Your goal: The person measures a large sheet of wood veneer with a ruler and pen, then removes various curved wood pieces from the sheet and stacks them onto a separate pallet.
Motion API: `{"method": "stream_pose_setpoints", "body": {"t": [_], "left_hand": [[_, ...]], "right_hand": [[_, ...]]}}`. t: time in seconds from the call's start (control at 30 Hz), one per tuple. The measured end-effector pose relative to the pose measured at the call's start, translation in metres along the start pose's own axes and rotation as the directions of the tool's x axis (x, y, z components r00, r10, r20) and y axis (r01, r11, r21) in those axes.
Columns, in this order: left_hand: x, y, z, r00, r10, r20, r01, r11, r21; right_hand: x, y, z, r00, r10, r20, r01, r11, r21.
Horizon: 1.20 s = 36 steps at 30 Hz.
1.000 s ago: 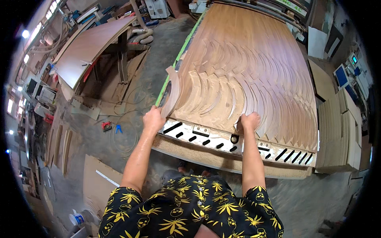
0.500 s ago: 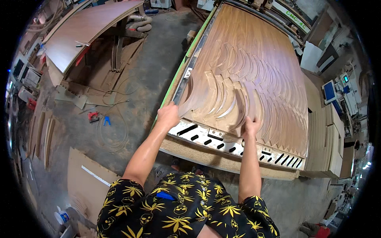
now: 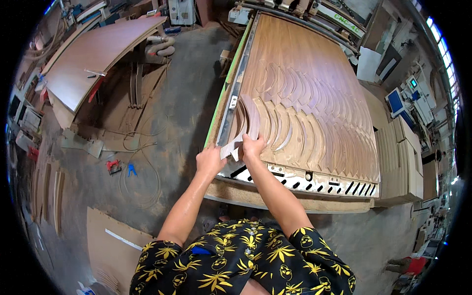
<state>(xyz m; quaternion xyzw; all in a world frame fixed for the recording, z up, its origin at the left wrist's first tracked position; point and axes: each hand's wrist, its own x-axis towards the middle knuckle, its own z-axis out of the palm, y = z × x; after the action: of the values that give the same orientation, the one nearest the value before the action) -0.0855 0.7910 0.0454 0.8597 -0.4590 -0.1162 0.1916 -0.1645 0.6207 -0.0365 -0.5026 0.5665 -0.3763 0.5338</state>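
At the near left corner of the brown wood-grain panel (image 3: 290, 42), my two hands are close together. My left hand (image 3: 211, 160) is closed round the lower end of curved wooden strips (image 3: 239, 118), which arch up and away from it. Just to the right, my right hand (image 3: 253, 146) grips the lower end of another curved wooden strip (image 3: 253, 114), lying against those strips. How many pieces are in the stack, I cannot tell. Rows of similar cut crescents (image 3: 339, 147) lie in the panel, with dusty bare grooves (image 3: 290, 155) beside my right hand.
The panel rests on a machine bed with a slotted white front edge (image 3: 314, 187). Stacked boards (image 3: 400, 162) stand at its right. On the left is a bench with a curved sheet (image 3: 98, 54); a red tool (image 3: 113, 167), a blue clamp (image 3: 132, 170) and a hose lie on the floor.
My right hand has moved left from the middle of the panel's near edge, bringing a curved strip against those in my left hand. More bare groove shows where it was.
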Motion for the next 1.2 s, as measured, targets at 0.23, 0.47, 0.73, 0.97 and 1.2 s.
{"method": "stream_pose_setpoints", "body": {"t": [0.23, 0.47, 0.73, 0.97, 1.2], "left_hand": [[-0.011, -0.009, 0.005, 0.993, 0.017, -0.119, -0.022, 0.999, -0.039], [-0.016, -0.017, -0.011, 0.999, -0.040, 0.021, 0.042, 0.992, -0.119], [-0.019, -0.021, -0.020, 0.998, -0.040, 0.051, 0.044, 0.996, -0.082], [-0.006, -0.006, -0.016, 1.000, 0.006, 0.012, -0.006, 1.000, -0.026], [0.001, 0.051, 0.005, 0.928, 0.248, -0.278, -0.212, 0.965, 0.156]], "right_hand": [[-0.025, -0.025, 0.019, 0.985, 0.051, -0.164, -0.081, 0.980, -0.180], [-0.036, -0.026, 0.020, 0.994, 0.081, -0.072, -0.096, 0.969, -0.230], [-0.029, -0.001, 0.016, 0.998, 0.040, 0.051, -0.034, 0.993, -0.115], [-0.025, 0.000, -0.012, 0.994, -0.001, 0.105, 0.008, 0.997, -0.072], [0.016, 0.019, -0.141, 0.974, -0.215, -0.072, 0.202, 0.967, -0.153]]}}
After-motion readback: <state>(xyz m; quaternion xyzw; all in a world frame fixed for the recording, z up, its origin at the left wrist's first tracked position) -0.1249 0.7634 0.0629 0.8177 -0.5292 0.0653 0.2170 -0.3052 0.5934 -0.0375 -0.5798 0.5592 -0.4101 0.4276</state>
